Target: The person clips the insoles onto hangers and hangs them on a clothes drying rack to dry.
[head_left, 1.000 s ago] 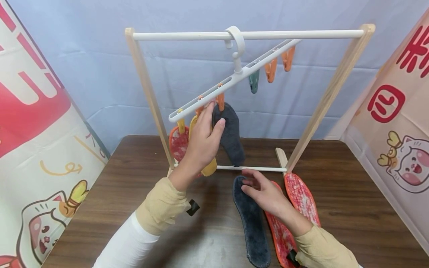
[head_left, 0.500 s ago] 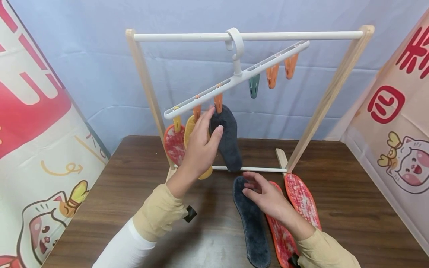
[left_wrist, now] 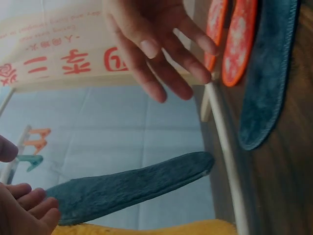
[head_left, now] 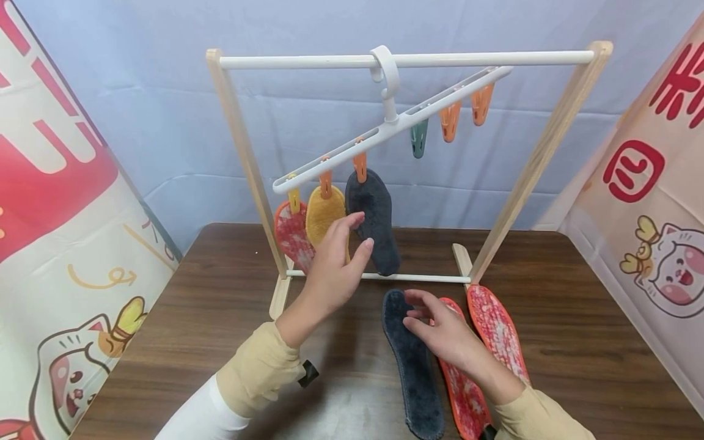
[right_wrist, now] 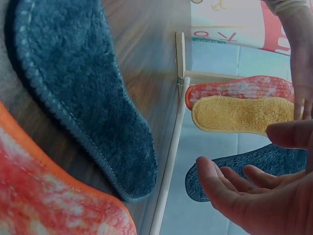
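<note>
Three insoles hang by clips from the tilted white hanger [head_left: 335, 156]: a red-and-white insole [head_left: 288, 229] at its low left end, a yellow insole [head_left: 324, 217], then a dark grey-blue insole [head_left: 374, 220]. My left hand [head_left: 335, 260] is in front of the yellow and dark insoles, fingers spread and holding nothing. Lower right, my right hand [head_left: 440, 324] hovers with loosely bent fingers above a second dark insole [head_left: 415, 373] on the table. Beside that lie two red-and-white insoles, one [head_left: 462, 391] partly hidden by the right forearm, the other [head_left: 497, 327] farther right.
A wooden rack with a white top bar [head_left: 308, 62] carries the hanger by its hook [head_left: 389, 76]. A green clip [head_left: 419, 139] and two orange clips [head_left: 450, 122] hang from the raised right side. A white lower bar [head_left: 429, 278] crosses just above the table [head_left: 220, 342].
My left hand has come down and away from the clips, uncovering the yellow insole's top. The hanger has swung slightly. My right hand has shifted a little right and down.
</note>
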Demonstrator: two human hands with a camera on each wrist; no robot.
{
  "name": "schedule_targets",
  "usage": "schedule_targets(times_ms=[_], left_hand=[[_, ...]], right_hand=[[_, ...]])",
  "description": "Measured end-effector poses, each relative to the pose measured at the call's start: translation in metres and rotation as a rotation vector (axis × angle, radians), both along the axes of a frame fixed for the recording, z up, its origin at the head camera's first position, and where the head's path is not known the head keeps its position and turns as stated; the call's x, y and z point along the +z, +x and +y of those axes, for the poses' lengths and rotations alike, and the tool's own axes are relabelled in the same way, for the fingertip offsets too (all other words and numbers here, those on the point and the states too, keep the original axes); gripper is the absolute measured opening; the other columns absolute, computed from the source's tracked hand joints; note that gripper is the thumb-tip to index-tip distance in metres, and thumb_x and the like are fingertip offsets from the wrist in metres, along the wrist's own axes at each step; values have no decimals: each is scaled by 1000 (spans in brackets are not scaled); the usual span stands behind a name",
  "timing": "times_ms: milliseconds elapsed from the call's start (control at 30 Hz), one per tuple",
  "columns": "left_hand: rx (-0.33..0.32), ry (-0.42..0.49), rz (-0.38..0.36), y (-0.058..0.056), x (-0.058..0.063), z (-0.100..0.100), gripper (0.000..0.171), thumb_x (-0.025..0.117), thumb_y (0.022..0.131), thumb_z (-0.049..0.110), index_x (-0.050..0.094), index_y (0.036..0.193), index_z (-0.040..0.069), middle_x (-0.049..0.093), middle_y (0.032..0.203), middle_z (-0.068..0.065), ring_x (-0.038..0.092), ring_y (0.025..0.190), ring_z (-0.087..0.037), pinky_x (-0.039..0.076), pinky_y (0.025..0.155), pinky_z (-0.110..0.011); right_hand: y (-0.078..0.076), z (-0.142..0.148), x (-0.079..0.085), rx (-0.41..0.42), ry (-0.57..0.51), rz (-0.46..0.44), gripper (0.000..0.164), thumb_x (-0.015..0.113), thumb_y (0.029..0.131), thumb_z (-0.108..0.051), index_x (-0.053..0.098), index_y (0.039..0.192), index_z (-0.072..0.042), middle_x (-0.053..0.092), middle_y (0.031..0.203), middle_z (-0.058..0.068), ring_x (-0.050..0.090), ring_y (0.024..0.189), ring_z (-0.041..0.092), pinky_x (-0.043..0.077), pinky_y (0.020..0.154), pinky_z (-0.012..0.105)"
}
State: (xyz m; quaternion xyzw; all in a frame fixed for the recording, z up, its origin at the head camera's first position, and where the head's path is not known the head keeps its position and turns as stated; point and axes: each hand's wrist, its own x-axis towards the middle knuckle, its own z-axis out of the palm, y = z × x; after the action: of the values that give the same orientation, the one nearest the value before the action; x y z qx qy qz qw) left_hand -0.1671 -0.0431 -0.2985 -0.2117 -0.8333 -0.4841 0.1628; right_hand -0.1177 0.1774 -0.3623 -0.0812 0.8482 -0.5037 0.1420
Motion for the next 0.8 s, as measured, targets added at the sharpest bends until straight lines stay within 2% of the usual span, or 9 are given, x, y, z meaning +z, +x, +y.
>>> schedule_targets(times_ms=[233, 433, 600, 800], left_hand=[[9, -69, -73, 2, -17, -1, 50, 56, 104, 28, 47, 147, 4, 55, 143, -10, 49, 135, -24, 40, 112, -44], [13, -103, -117, 5, -25, -1, 47, 56, 104, 31, 52, 143, 7, 57, 140, -8, 52, 129, -24, 44, 108, -46], [4, -133, -144, 8, -32, -1, 41, 56, 104, 32, 59, 135, 6, 62, 131, -7, 58, 120, -22, 48, 101, -43], [-8, -212, -190, 8, -42, 1, 33, 57, 104, 31, 63, 125, 7, 68, 113, -4, 64, 105, -20, 53, 91, -39]], right_hand=[[6, 4, -4, -4, 11, -15, 53, 62, 102, -20, 43, 149, -6, 50, 147, 21, 57, 126, 34, 55, 91, 46], [10, 6, -8, -11, 35, 10, 52, 64, 100, -17, 45, 147, -1, 54, 142, 22, 62, 119, 30, 55, 91, 46], [13, 7, -9, -11, 72, 18, 54, 66, 99, -17, 46, 145, 1, 56, 139, 22, 63, 114, 28, 57, 87, 45], [18, 8, -11, -41, 127, 7, 55, 68, 97, -19, 47, 145, -1, 59, 135, 18, 63, 109, 23, 57, 83, 40]])
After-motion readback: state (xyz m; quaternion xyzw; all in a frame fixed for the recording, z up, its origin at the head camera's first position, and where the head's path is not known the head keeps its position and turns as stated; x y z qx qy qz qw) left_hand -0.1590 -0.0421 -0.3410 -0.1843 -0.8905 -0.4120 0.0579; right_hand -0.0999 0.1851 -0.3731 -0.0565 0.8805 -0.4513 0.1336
